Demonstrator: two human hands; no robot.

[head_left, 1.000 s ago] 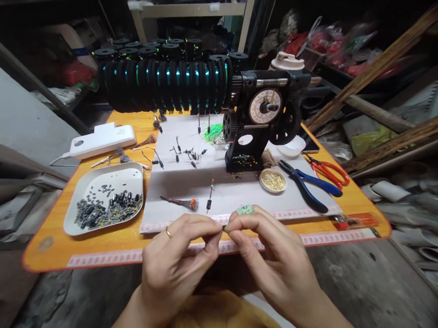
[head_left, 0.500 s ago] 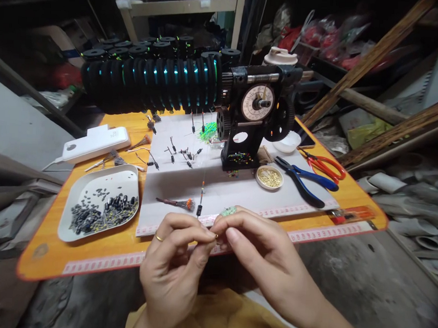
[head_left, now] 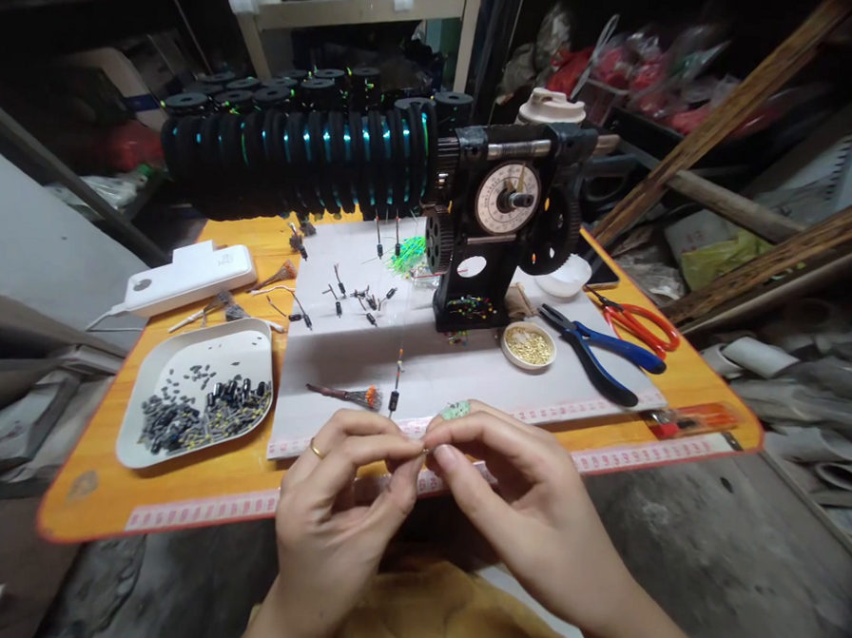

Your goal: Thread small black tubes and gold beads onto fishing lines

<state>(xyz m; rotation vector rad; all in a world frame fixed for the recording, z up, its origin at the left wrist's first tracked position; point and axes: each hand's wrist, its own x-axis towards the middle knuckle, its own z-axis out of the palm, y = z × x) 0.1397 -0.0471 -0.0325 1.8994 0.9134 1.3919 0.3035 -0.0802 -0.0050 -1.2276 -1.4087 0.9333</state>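
Observation:
My left hand [head_left: 341, 510] and my right hand [head_left: 512, 504] meet fingertip to fingertip just in front of the orange table's near edge [head_left: 194, 512]. Both are pinched together on a tiny item at the end of a thin line; I cannot make the item out. The line runs up past a small black-and-orange float piece [head_left: 396, 384] hanging over the white mat [head_left: 367, 354]. A ring sits on my left hand and a green bit [head_left: 455, 411] rests by my right knuckles. Behind stands a black winding machine [head_left: 502, 228] with a dial and a row of black spools [head_left: 298, 160].
A white tray [head_left: 182, 344] of small dark parts is at the left, with a white power bank [head_left: 189, 276] behind it. A round dish of gold bits [head_left: 528, 345], blue pliers [head_left: 599, 357] and red scissors [head_left: 640, 325] lie at the right. Clutter and wooden poles surround the table.
My pinched fingers have stayed together at the table's edge, shifting slightly. The hanging float piece has moved a little along the line; the view has drifted.

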